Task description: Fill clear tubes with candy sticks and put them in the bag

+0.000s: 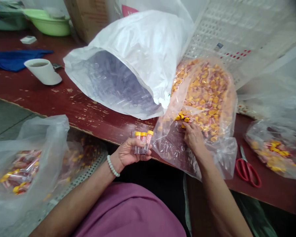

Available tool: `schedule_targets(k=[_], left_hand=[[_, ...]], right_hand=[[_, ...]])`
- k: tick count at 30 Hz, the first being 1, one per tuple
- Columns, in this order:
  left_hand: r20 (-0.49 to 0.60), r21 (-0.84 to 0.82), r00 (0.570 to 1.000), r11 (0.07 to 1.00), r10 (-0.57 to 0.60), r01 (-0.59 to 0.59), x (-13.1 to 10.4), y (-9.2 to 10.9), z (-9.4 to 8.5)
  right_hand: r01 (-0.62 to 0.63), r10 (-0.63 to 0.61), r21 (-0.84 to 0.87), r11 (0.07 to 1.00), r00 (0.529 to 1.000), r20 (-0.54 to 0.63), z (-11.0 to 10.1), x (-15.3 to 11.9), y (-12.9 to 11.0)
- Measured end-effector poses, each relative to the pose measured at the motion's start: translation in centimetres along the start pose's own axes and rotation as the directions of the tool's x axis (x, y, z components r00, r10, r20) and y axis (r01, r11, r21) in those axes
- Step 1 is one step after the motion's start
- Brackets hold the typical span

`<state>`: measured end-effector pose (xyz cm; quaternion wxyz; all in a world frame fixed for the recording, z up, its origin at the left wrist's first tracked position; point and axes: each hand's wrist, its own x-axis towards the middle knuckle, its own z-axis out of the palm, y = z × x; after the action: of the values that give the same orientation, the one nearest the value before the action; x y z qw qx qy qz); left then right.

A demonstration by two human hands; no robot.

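My left hand (130, 152) is closed around several small clear plastic tubes (141, 144), held upright above the table's front edge. Three of them have yellow caps and a pink-and-white pattern inside; the one at the left looks uncapped. My right hand (193, 136) reaches into the mouth of a clear plastic bag (194, 95) full of yellow-capped pieces with pinkish bodies. Its fingertips touch a few loose yellow-capped pieces (182, 117), and whether they grip one is hidden. Behind my left hand a large white sack (138, 49) lies open, holding many empty clear tubes (115, 82).
Red-handled scissors (248, 171) lie right of the bag, beside another bag of yellow-capped pieces (276, 151). A white cup (43, 72) with dark liquid stands at left on the worn red table (71, 105). Lower left, a plastic bag (27, 177) holds filled tubes. A white crate (236, 39) leans behind.
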<state>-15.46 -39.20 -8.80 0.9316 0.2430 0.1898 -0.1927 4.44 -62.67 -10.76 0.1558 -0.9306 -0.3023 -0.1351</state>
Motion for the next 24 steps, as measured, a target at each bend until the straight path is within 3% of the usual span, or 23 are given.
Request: schedule_targets(k=[4, 6, 7, 8, 10, 11, 13, 15, 18, 21, 24], left_hand=[[-0.044, 0.114, 0.998, 0.992, 0.053, -0.048, 0.1, -0.5, 0.7], [-0.051, 0.267, 0.979, 0.947, 0.199, -0.179, 0.1, -0.9, 1.3], [-0.055, 0.350, 0.954, 0.901, 0.295, -0.258, 0.1, -1.2, 1.6], [-0.053, 0.431, 0.920, 0.840, 0.388, -0.329, 0.1, -1.4, 1.8], [-0.024, 0.588, 0.856, 0.700, 0.517, -0.406, 0.2, -1.8, 2.3], [0.006, 0.659, 0.836, 0.627, 0.548, -0.416, 0.2, -2.0, 2.5], [0.083, 0.770, 0.816, 0.483, 0.572, -0.417, 0.2, -2.3, 2.5], [0.145, 0.821, 0.801, 0.382, 0.581, -0.425, 0.1, -2.6, 2.4], [0.205, 0.838, 0.800, 0.321, 0.564, -0.441, -0.1, -2.8, 2.3], [0.216, 0.824, 0.811, 0.344, 0.544, -0.450, -0.4, -2.8, 2.6], [0.196, 0.788, 0.832, 0.421, 0.520, -0.449, -0.6, -2.6, 2.9]], right_hand=[[-0.004, 0.004, 0.005, 1.000, 1.000, 0.005, 0.2, 0.2, 0.5], [-0.079, 0.089, 0.134, 0.988, 0.994, -0.069, -0.9, -0.1, -1.2], [-0.119, 0.151, 0.276, 0.954, 0.984, -0.098, -1.6, -0.4, -2.5], [-0.150, 0.225, 0.454, 0.878, 0.968, -0.115, -2.5, -0.7, -4.1], [-0.118, 0.258, 0.771, 0.626, 0.964, -0.063, -4.1, -1.8, -7.7], [-0.086, 0.246, 0.842, 0.532, 0.968, -0.056, -4.8, -2.4, -9.5], [-0.063, 0.200, 0.882, 0.467, 0.979, -0.036, -5.8, -3.6, -12.5], [-0.028, 0.150, 0.853, 0.522, 0.987, -0.059, -6.1, -4.5, -14.4], [0.037, 0.040, 0.771, 0.636, 0.996, -0.081, -6.0, -5.2, -15.0], [0.118, -0.123, 0.729, 0.674, 0.991, -0.047, -6.5, -5.3, -14.4], [0.164, -0.202, 0.702, 0.693, 0.979, -0.029, -7.3, -5.4, -13.6]])
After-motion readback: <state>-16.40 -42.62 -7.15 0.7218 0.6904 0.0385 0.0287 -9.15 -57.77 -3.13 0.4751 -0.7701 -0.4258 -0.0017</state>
